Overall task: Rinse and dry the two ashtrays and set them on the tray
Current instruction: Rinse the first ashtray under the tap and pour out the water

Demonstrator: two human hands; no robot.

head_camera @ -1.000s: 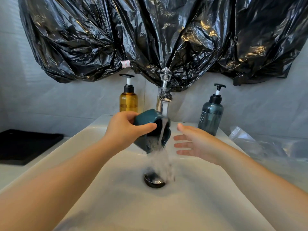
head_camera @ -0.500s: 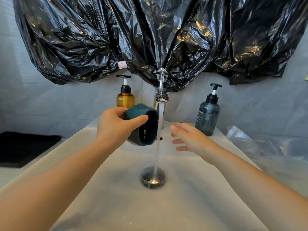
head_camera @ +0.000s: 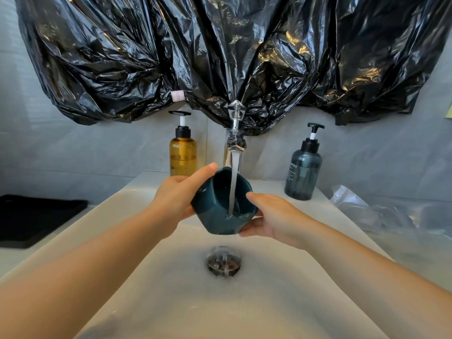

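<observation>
The dark teal glazed ceramic ashtray (head_camera: 210, 217) is smooth and glossy, and the white ceramic sink basin (head_camera: 171, 302) has a smooth, soft sheen. The chrome metal tap (head_camera: 227, 159) is mirror-bright under its clear faceted knob (head_camera: 236, 109), while the crinkled black plastic sheeting (head_camera: 220, 57) is glossy. The amber plastic pump bottle (head_camera: 183, 155) and smoky grey-blue plastic pump bottle (head_camera: 303, 172) look smooth and translucent; the flat black tray (head_camera: 36, 216) is matt.

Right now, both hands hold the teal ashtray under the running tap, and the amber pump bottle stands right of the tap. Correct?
No: the head view shows the amber pump bottle standing left of the tap. The left hand and right hand do hold the teal ashtray under the running tap.
</observation>
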